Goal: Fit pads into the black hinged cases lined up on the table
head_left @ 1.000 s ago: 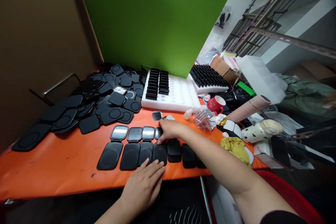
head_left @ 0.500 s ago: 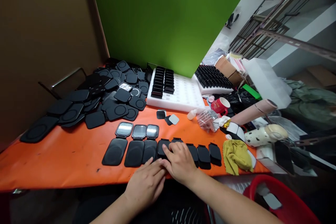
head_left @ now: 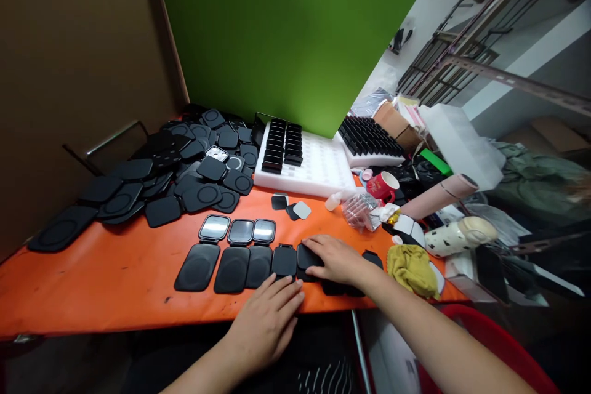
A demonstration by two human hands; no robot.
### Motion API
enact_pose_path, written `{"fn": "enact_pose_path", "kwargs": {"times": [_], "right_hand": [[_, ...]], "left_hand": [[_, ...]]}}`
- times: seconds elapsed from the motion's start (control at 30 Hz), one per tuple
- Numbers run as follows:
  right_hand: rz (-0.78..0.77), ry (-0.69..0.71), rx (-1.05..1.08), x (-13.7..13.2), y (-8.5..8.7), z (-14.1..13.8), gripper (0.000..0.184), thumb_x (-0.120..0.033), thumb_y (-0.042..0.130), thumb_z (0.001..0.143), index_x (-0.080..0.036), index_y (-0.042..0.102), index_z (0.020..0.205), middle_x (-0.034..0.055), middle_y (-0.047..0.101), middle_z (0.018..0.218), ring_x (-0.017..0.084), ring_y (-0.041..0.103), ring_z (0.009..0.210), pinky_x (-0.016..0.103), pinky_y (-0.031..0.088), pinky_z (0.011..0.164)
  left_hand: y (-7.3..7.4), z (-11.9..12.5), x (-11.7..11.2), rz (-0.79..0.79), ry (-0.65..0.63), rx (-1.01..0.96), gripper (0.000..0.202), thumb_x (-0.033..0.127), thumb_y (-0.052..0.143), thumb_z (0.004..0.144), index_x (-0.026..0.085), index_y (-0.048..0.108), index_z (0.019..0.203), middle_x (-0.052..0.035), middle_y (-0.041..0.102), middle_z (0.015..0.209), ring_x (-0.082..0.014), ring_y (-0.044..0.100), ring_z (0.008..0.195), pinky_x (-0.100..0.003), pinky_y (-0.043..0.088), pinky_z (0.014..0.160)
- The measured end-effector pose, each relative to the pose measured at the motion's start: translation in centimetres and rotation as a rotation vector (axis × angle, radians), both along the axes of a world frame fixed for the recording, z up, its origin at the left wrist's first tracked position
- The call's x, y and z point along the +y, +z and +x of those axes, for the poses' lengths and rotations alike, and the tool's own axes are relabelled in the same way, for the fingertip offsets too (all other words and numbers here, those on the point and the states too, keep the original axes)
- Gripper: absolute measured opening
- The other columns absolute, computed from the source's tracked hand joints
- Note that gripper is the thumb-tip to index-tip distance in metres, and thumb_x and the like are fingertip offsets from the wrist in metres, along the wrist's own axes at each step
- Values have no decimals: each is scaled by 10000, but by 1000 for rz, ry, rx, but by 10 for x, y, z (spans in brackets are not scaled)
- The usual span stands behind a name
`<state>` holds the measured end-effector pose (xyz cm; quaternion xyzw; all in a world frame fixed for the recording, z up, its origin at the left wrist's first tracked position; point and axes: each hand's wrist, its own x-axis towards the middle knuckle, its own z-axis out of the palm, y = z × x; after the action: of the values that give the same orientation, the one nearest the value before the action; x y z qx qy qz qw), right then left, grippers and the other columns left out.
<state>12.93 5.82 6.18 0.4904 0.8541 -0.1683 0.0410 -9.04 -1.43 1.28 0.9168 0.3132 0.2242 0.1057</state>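
Note:
A row of black folding charger pads lies along the front of the orange table. Three of them stand unfolded at the left, such as the leftmost pad (head_left: 197, 267), with glossy upper leaves (head_left: 215, 228) laid back. My left hand (head_left: 268, 320) is open, palm down, its fingertips at the near edge of a folded pad (head_left: 284, 261). My right hand (head_left: 336, 260) has thumb and fingers on the leaf of the neighbouring folded pad (head_left: 306, 257). My right hand and forearm partly cover the folded pads farther right.
A heap of black pads (head_left: 203, 197) fills the back left. White foam trays (head_left: 318, 169) hold black pieces at the back. Small square films (head_left: 302, 210), a red mug (head_left: 382, 186), a pink bottle (head_left: 438, 196) and a yellow cloth (head_left: 412, 271) lie around. A red bin (head_left: 489, 345) stands below right.
My right hand has moved right from the folded pad by my left hand to the neighbouring one. My left hand has spread its fingers, and the two hands are apart now.

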Motion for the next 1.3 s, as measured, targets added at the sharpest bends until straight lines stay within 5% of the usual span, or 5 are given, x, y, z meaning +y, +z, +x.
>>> {"fn": "enact_pose_path", "kwargs": {"times": [0.27, 0.47, 0.6, 1.0, 1.3], "right_hand": [[156, 230, -24, 2, -20, 3, 440, -302, 408, 811, -93, 490, 1190, 182, 557, 1149, 259, 538, 1002, 378, 413, 823], [19, -183, 149, 35, -8, 10, 368, -376, 287, 898, -178, 595, 931, 55, 640, 821, 180, 575, 761, 299, 414, 693], [-14, -265, 208, 62, -14, 10, 402, -403, 288, 904, -170, 609, 839, 22, 639, 771, 143, 573, 694, 240, 416, 601], [453, -296, 293, 14, 5, 30, 286, -335, 403, 883, -188, 635, 801, 55, 610, 799, 185, 544, 793, 308, 389, 757], [491, -269, 290, 25, -2, 12, 255, -319, 413, 886, -190, 626, 837, 48, 626, 781, 174, 559, 769, 283, 398, 716]], "left_hand": [[-8, 23, 1, -145, 19, 66, 508, 381, 390, 862, 211, 306, 1333, -35, 458, 1313, -219, 372, 1217, -446, 171, 1053], [-8, 25, 2, -149, 10, 75, 492, 394, 342, 879, 211, 301, 1333, -32, 442, 1326, -212, 338, 1237, -440, 126, 1054], [-9, 25, 3, -140, 7, 85, 485, 384, 336, 882, 198, 312, 1329, -42, 448, 1320, -216, 342, 1232, -437, 123, 1049], [-9, 27, 4, -143, 16, 103, 452, 372, 323, 888, 218, 337, 1313, -22, 461, 1308, -201, 339, 1228, -420, 100, 1050], [-11, 28, 5, -112, 14, 135, 479, 345, 339, 878, 208, 300, 1335, -19, 445, 1321, -207, 318, 1237, -427, 97, 1051]]}}
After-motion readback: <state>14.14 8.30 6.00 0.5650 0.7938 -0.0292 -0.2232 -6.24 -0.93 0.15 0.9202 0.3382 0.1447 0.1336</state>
